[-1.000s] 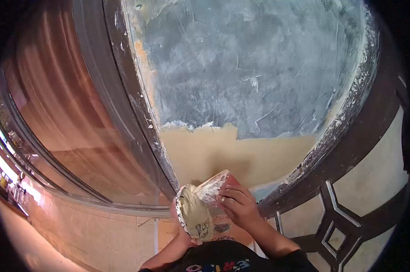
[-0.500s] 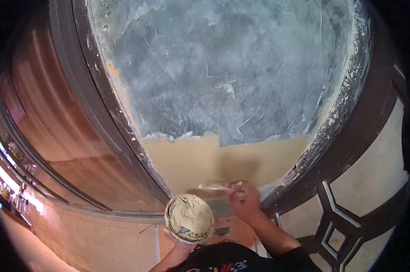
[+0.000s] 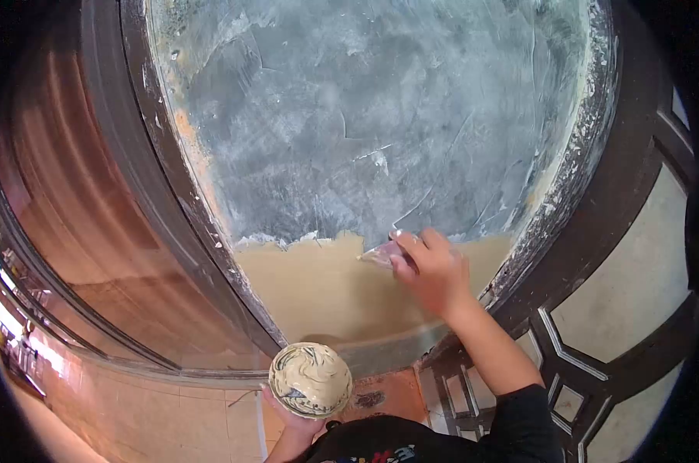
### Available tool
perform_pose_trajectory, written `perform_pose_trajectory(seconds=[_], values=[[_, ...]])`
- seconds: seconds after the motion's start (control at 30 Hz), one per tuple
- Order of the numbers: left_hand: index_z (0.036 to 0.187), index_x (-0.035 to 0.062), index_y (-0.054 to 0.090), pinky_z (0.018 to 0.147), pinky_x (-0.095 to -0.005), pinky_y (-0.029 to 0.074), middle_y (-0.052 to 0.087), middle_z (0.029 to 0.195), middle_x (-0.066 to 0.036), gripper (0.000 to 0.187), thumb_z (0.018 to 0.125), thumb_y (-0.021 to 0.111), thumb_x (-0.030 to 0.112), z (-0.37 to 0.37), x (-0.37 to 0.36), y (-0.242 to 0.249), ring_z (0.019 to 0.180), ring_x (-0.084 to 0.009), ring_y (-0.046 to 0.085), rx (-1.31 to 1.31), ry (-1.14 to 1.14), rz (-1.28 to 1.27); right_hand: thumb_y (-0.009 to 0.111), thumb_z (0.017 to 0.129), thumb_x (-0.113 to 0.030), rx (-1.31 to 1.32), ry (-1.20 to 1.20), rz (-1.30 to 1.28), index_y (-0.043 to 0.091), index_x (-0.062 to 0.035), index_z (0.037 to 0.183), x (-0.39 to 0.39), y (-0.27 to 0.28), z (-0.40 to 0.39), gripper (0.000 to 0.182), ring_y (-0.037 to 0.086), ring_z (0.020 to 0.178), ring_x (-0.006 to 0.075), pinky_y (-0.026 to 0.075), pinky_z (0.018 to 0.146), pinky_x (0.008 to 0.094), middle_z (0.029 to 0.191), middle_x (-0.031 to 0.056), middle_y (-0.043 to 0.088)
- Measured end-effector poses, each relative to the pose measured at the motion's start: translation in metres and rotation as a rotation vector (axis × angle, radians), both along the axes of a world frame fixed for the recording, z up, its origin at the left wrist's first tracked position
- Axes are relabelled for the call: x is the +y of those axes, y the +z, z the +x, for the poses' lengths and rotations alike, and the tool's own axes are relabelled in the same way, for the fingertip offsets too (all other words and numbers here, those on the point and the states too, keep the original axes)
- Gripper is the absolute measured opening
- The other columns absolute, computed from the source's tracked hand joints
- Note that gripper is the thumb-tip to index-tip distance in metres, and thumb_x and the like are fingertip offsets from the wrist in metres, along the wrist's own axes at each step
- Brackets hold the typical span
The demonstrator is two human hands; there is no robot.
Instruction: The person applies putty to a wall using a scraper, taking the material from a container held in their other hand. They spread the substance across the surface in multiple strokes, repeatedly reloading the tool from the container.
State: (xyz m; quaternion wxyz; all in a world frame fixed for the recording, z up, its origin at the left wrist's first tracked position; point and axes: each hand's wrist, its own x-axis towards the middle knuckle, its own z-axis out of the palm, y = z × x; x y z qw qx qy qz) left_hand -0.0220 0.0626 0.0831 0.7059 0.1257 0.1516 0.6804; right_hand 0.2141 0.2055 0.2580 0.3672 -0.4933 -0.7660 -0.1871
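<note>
My left hand (image 3: 297, 419) is closed around the underside of a round bowl (image 3: 274, 383), low in front of my body. Thick cream-coloured putty (image 3: 314, 374) fills it, with swirled ridges on top. Higher up, my right hand (image 3: 434, 274) grips a putty knife (image 3: 379, 255), its blade against the wall. The blade lies where a smooth beige coat (image 3: 295, 285) meets the patchy grey-blue wall (image 3: 326, 139). My fingers cover the knife's handle.
Dark, chipped frames border the wall on the left (image 3: 203, 208) and right (image 3: 554, 204). Dark panelling (image 3: 627, 309) with pale insets stands at the right. A reddish-brown glossy panel (image 3: 110, 201) is at the left, above the tiled floor (image 3: 187, 409).
My right hand has moved up the wall with the putty knife, from below the beige coat to its upper edge. The bowl has shifted slightly left and down in view.
</note>
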Motion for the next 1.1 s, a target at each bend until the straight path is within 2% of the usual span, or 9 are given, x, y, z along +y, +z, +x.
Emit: perform_pose_trajectory(seconds=[0.1, 0.23, 0.3, 0.37, 0.5, 0.6, 0.73, 0.97, 1.1], values=[[0.142, 0.0199, 0.038, 0.108, -0.0556, 0.030, 0.038, 0.147, -0.008, 0.087, 0.082, 0.022, 0.080, -0.004, 0.000, -0.007, 0.132, -0.0345, 0.038, 0.013, 0.034, -0.066, 0.068, 0.078, -0.021, 0.036, -0.052, 0.118, 0.065, -0.0207, 0.106, 0.001, 0.032, 0.000, 0.028, 0.059, 0.075, 0.0256, 0.051, 0.058, 0.0396, 0.081, 0.0041, 0.055], [0.143, 0.0197, 0.037, 0.108, -0.0556, 0.031, 0.039, 0.146, -0.008, 0.087, 0.083, 0.020, 0.080, -0.008, -0.001, -0.008, 0.132, -0.0344, 0.039, 0.081, 0.058, -0.035, 0.067, 0.078, -0.020, 0.020, -0.067, 0.160, 0.065, -0.0211, 0.103, -0.007, 0.031, -0.004, 0.025, 0.059, 0.073, 0.0246, 0.050, 0.056, 0.0392, 0.078, 0.0034, 0.054], [0.143, 0.0189, 0.037, 0.108, -0.0546, 0.032, 0.039, 0.146, -0.009, 0.087, 0.083, 0.018, 0.079, -0.012, 0.001, -0.012, 0.131, -0.0340, 0.039, 0.079, 0.056, -0.044, 0.067, 0.078, -0.019, -0.246, -0.008, 0.032, 0.065, -0.0206, 0.101, -0.003, 0.008, -0.011, 0.023, 0.058, 0.071, 0.0237, 0.049, 0.053, 0.0379, 0.076, 0.0029, 0.053], [0.143, 0.0181, 0.037, 0.108, -0.0533, 0.032, 0.039, 0.146, -0.009, 0.088, 0.084, 0.016, 0.079, -0.014, 0.000, -0.014, 0.131, -0.0337, 0.040, 0.080, 0.044, -0.023, 0.067, 0.077, -0.018, -0.286, -0.048, 0.083, 0.065, -0.0215, 0.098, 0.003, 0.023, -0.010, 0.021, 0.058, 0.069, 0.0220, 0.049, 0.051, 0.0355, 0.075, 0.0023, 0.053], [0.144, 0.0183, 0.036, 0.108, -0.0521, 0.032, 0.040, 0.145, -0.008, 0.087, 0.085, 0.011, 0.077, -0.015, 0.001, -0.014, 0.131, -0.0333, 0.040, 0.115, 0.041, -0.030, 0.066, 0.077, -0.018, -0.057, -0.087, 0.241, 0.064, -0.0251, 0.099, -0.002, 0.056, -0.009, 0.024, 0.060, 0.072, 0.0199, 0.050, 0.051, 0.0349, 0.076, 0.0018, 0.053], [0.144, 0.0183, 0.035, 0.108, -0.0522, 0.032, 0.040, 0.145, -0.008, 0.086, 0.086, 0.010, 0.076, -0.017, 0.001, -0.018, 0.131, -0.0330, 0.040, 0.161, 0.024, 0.002, 0.067, 0.077, -0.021, -0.293, 0.003, 0.018, 0.063, -0.0233, 0.101, -0.004, 0.026, -0.018, 0.025, 0.059, 0.076, 0.0226, 0.049, 0.054, 0.0385, 0.079, 0.0024, 0.053], [0.144, 0.0180, 0.035, 0.108, -0.0525, 0.033, 0.041, 0.143, -0.009, 0.085, 0.086, 0.009, 0.076, -0.019, 0.002, -0.014, 0.130, -0.0336, 0.040, 0.096, 0.001, -0.023, 0.066, 0.077, -0.022, -0.088, -0.120, 0.065, 0.062, -0.0223, 0.102, -0.003, 0.054, -0.006, 0.025, 0.059, 0.079, 0.0245, 0.049, 0.057, 0.0397, 0.082, 0.0032, 0.053], [0.143, 0.0167, 0.036, 0.107, -0.0526, 0.034, 0.044, 0.140, -0.010, 0.084, 0.087, 0.008, 0.074, -0.023, 0.007, -0.026, 0.127, -0.0333, 0.043, 0.081, -0.005, -0.096, 0.064, 0.080, -0.027, -0.289, -0.063, -0.088, 0.062, -0.0208, 0.106, 0.001, 0.021, -0.005, 0.027, 0.058, 0.085, 0.0272, 0.051, 0.063, 0.0422, 0.088, 0.0073, 0.054], [0.142, 0.0166, 0.037, 0.106, -0.0525, 0.035, 0.044, 0.139, -0.010, 0.085, 0.087, 0.010, 0.075, -0.020, 0.004, -0.010, 0.126, -0.0332, 0.044, 0.341, 0.027, 0.029, 0.065, 0.080, -0.026, 0.039, -0.167, 0.025, 0.062, -0.0195, 0.105, -0.012, 0.051, 0.006, 0.026, 0.058, 0.084, 0.0281, 0.050, 0.063, 0.0422, 0.087, 0.0078, 0.054]])
